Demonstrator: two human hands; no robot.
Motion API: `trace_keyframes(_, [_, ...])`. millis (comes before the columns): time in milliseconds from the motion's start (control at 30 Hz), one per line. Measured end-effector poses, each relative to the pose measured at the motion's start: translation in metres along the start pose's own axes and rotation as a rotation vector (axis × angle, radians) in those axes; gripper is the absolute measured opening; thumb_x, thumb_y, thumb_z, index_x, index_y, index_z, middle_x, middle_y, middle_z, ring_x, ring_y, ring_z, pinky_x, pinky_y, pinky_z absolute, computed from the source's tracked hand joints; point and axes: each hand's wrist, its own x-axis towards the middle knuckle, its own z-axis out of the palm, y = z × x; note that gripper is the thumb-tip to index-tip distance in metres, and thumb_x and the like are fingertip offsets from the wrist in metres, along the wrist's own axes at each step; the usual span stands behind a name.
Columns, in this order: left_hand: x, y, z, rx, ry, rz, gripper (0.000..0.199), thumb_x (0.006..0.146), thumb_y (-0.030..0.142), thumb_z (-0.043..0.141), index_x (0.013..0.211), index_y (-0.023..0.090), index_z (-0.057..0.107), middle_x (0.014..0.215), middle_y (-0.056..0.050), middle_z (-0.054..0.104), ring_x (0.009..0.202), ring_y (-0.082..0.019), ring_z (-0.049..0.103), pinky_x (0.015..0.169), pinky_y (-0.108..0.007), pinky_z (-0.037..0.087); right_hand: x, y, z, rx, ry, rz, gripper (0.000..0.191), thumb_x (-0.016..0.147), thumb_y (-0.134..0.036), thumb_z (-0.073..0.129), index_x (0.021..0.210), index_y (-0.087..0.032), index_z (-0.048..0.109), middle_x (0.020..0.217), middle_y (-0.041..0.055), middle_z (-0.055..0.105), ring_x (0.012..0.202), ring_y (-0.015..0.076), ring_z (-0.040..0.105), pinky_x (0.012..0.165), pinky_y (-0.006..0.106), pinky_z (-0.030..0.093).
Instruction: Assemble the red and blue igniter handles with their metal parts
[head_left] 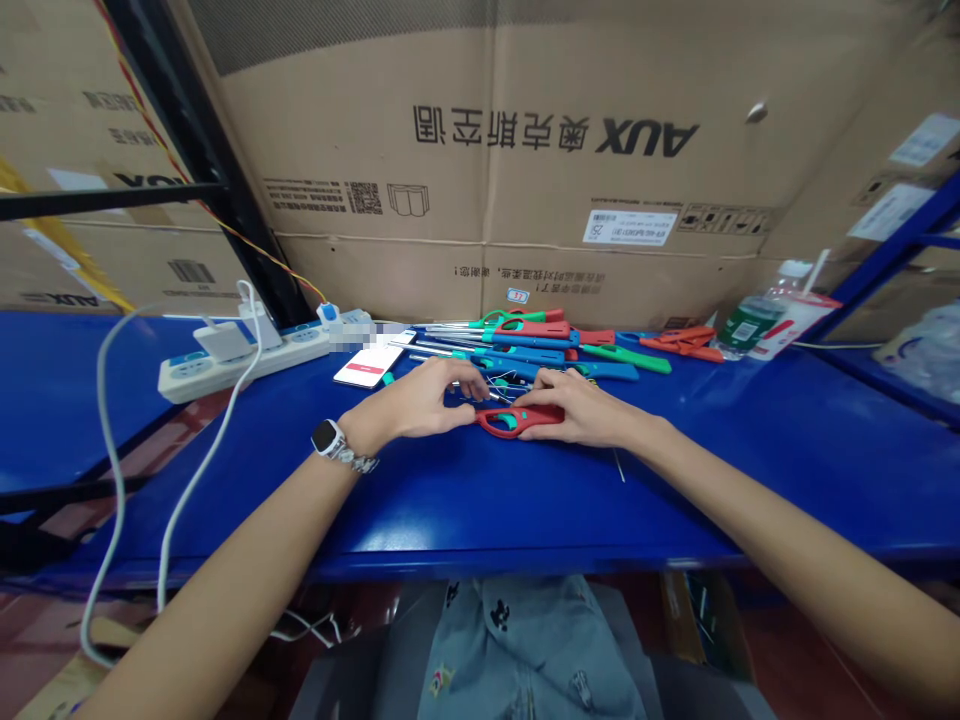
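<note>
A red lighter body (538, 416) with a green trigger (508, 421) lies on the blue shelf in front of me. My right hand (576, 405) is closed around its handle, thumb below and fingers above. My left hand (431, 398) is at its front end, thumb tip touching the red plastic. The left fingers are curled above, with a gap between them and the thumb. Thin wires and small metal parts (501, 386) show between the hands, partly hidden by fingers. Just behind is a pile of long-nosed lighters, including a blue lighter (529, 354) and a green lighter (630, 358).
A white phone (373, 362) and a power strip (296, 350) with plugs and white cables are at left. Red-orange plastic pieces (686, 342), a bottle (746, 325) and a cup (795, 325) stand at back right. A large carton (360, 130) closes off the rear.
</note>
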Motion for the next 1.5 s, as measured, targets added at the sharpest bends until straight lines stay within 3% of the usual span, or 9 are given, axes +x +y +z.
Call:
trace_keyframes(167, [0.003, 0.004, 0.012, 0.064, 0.004, 0.002, 0.034, 0.085, 0.046, 0.068, 0.105, 0.018, 0.074, 0.101, -0.009, 0.074, 0.090, -0.025, 0.068, 0.081, -0.038, 0.051, -0.003, 0.002, 0.003, 0.047, 0.041, 0.031, 0.056, 0.088, -0.060, 0.072, 0.133, -0.026, 0.068, 0.114, 0.0111, 0.063, 0.103, 0.0288, 0.060, 0.094, 0.050, 0.045])
trace_keyframes(333, [0.007, 0.010, 0.032, 0.237, 0.016, 0.007, 0.059, 0.082, 0.070, 0.070, 0.111, 0.019, 0.075, 0.102, -0.010, 0.069, 0.091, -0.027, 0.066, 0.076, -0.036, 0.049, -0.007, 0.013, 0.008, 0.164, 0.089, 0.009, 0.042, 0.087, -0.050, 0.077, 0.121, -0.026, 0.076, 0.114, 0.0102, 0.066, 0.106, 0.0279, 0.062, 0.095, 0.049, 0.047])
trace_keyframes(500, [0.011, 0.009, 0.045, 0.283, -0.012, -0.007, 0.042, 0.090, 0.056, 0.069, 0.101, 0.017, 0.076, 0.098, -0.009, 0.066, 0.081, -0.023, 0.063, 0.068, -0.033, 0.045, -0.007, 0.020, 0.013, 0.284, 0.118, 0.011, 0.033, 0.087, -0.042, 0.080, 0.115, -0.025, 0.078, 0.106, 0.0076, 0.067, 0.100, 0.0239, 0.064, 0.090, 0.043, 0.051])
trace_keyframes(633, [0.012, 0.009, 0.044, 0.269, -0.032, -0.026, 0.040, 0.088, 0.056, 0.072, 0.096, 0.017, 0.077, 0.092, -0.008, 0.063, 0.078, -0.022, 0.061, 0.067, -0.033, 0.044, -0.009, 0.015, 0.012, 0.226, 0.096, 0.026, 0.035, 0.088, -0.044, 0.078, 0.117, -0.024, 0.078, 0.103, 0.0080, 0.067, 0.096, 0.0237, 0.063, 0.087, 0.043, 0.050])
trace_keyframes(800, [0.011, 0.009, 0.043, 0.243, -0.031, -0.027, 0.040, 0.087, 0.054, 0.074, 0.099, 0.016, 0.077, 0.093, -0.008, 0.062, 0.079, -0.023, 0.060, 0.068, -0.034, 0.045, -0.016, 0.002, 0.009, 0.069, 0.077, 0.025, 0.039, 0.096, -0.048, 0.066, 0.125, -0.021, 0.072, 0.116, 0.0123, 0.065, 0.104, 0.0273, 0.061, 0.090, 0.046, 0.048])
trace_keyframes(967, [0.010, -0.001, 0.044, 0.179, -0.048, 0.024, 0.042, 0.088, 0.052, 0.075, 0.109, 0.017, 0.077, 0.097, -0.008, 0.062, 0.083, -0.023, 0.061, 0.073, -0.035, 0.048, -0.011, -0.011, 0.008, 0.064, 0.042, 0.003, 0.029, 0.097, -0.041, 0.064, 0.114, -0.018, 0.067, 0.115, 0.0117, 0.069, 0.105, 0.0281, 0.063, 0.093, 0.046, 0.044])
trace_keyframes(1167, [0.011, -0.012, 0.039, 0.024, -0.094, 0.146, 0.035, 0.088, 0.049, 0.075, 0.109, 0.021, 0.078, 0.100, -0.007, 0.063, 0.090, -0.023, 0.061, 0.080, -0.036, 0.050, -0.002, -0.034, 0.004, -0.084, -0.013, 0.070, 0.040, 0.085, -0.045, 0.066, 0.113, -0.017, 0.063, 0.088, 0.0109, 0.070, 0.085, 0.0299, 0.062, 0.083, 0.043, 0.043])
trace_keyframes(1400, [0.010, -0.006, 0.033, 0.184, -0.099, 0.128, 0.042, 0.088, 0.046, 0.076, 0.122, 0.021, 0.075, 0.104, -0.009, 0.063, 0.098, -0.027, 0.060, 0.085, -0.040, 0.049, 0.001, -0.042, 0.009, -0.134, -0.056, 0.119, 0.025, 0.089, -0.044, 0.058, 0.089, -0.019, 0.062, 0.071, 0.0072, 0.063, 0.070, 0.0257, 0.056, 0.077, 0.041, 0.041])
trace_keyframes(1500, [0.007, 0.004, 0.027, 0.296, 0.006, 0.163, 0.045, 0.088, 0.050, 0.074, 0.123, 0.022, 0.073, 0.113, -0.010, 0.063, 0.107, -0.030, 0.059, 0.092, -0.045, 0.047, 0.000, -0.039, 0.009, -0.083, -0.037, 0.134, 0.023, 0.092, -0.038, 0.055, 0.077, -0.021, 0.056, 0.072, 0.0059, 0.064, 0.067, 0.0226, 0.055, 0.078, 0.040, 0.041])
